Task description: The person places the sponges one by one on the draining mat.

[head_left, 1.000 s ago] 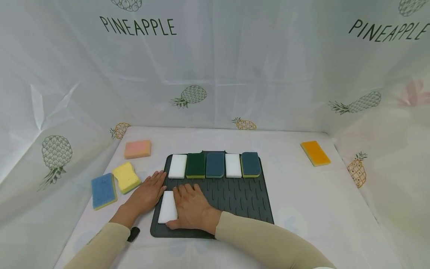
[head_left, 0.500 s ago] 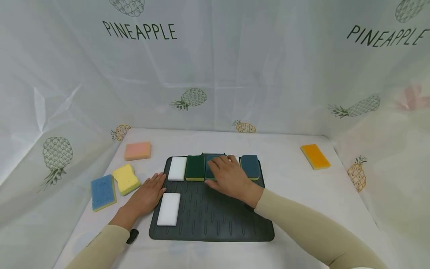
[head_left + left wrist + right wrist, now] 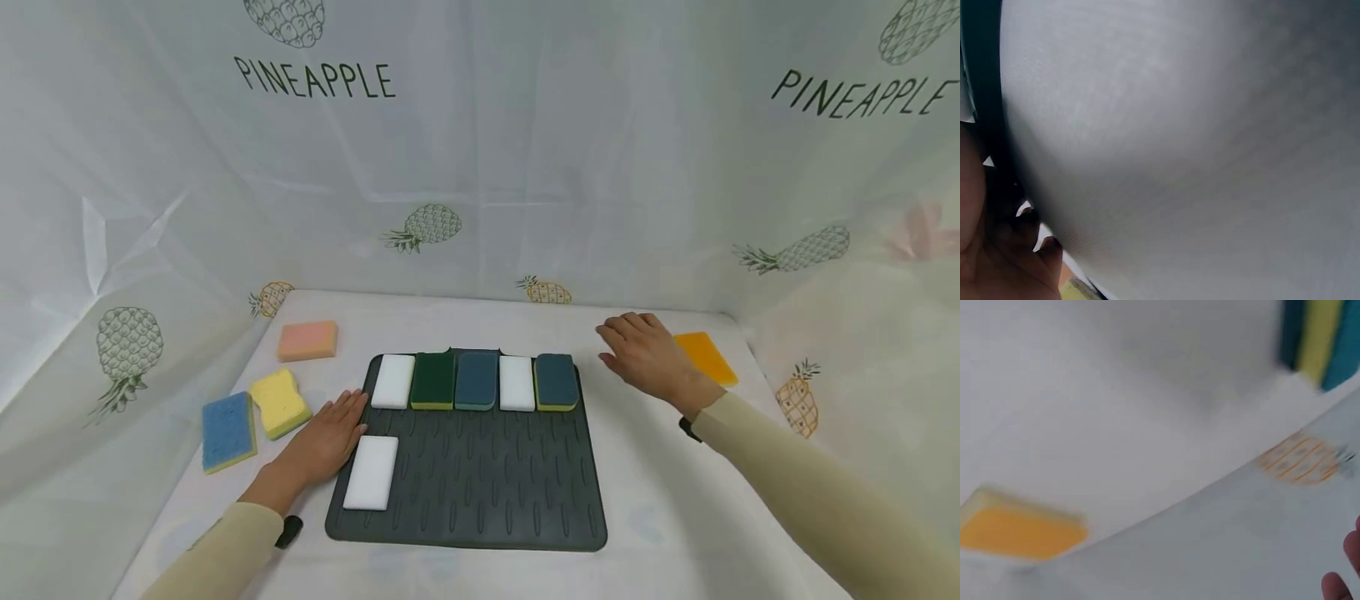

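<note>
While reaching across the worktop (image 3: 480,321), right hand (image 3: 647,357): shifted well to the right in the last half second, off the far row; now raised just left of the orange sponge (image 3: 707,357), relaxed, gripping nothing.
Left hand (image 3: 324,440): unchanged, laid flat with fingers straight at the left edge of the dark mat (image 3: 495,475), holding nothing.
Near white block (image 3: 371,473): lying at near left on the mat, close to the left hand; apparently set down and finished with.
Far row: uncovered again; from left, white block (image 3: 393,382), green sponge (image 3: 433,381), blue sponge (image 3: 477,381), second white block (image 3: 517,383), end blue sponge (image 3: 556,381).
Orange sponge: lying off the mat at far right, partly hidden behind the right hand, not yet gripped.
Meaning for the work: near row probably just begun, with attention seemingly turned to the orange sponge.
</note>
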`<state>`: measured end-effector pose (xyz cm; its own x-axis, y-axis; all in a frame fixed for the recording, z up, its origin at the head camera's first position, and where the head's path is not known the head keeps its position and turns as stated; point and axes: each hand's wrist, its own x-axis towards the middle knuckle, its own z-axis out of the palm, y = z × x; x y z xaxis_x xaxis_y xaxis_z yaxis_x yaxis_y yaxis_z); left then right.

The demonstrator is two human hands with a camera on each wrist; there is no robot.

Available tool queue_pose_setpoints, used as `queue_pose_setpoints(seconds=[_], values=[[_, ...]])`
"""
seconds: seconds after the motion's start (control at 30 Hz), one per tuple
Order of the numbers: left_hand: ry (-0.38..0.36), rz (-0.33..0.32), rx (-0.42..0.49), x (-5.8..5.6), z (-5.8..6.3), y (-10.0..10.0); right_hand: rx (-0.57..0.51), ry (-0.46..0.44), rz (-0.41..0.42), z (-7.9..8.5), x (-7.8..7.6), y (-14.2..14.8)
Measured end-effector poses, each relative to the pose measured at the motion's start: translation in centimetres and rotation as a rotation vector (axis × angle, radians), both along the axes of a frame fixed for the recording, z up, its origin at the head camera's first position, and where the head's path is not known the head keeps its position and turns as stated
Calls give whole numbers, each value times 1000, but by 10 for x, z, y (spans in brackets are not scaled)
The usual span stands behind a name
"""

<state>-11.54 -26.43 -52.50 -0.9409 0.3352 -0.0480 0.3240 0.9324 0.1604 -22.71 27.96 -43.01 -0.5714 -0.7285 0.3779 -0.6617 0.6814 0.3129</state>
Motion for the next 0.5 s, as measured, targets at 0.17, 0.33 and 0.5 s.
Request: queue_pose_setpoints(seconds=[0.17, 0.33, 0.5], values=[[1, 3, -4, 1, 1, -1, 83, -1, -11, -1, -8, 58], [-14, 7, -5, 1, 4, 2, 179, -63, -80, -2, -9, 112], [-23, 6, -8, 0, 5, 4, 286, -137, -214, -7, -6, 158]])
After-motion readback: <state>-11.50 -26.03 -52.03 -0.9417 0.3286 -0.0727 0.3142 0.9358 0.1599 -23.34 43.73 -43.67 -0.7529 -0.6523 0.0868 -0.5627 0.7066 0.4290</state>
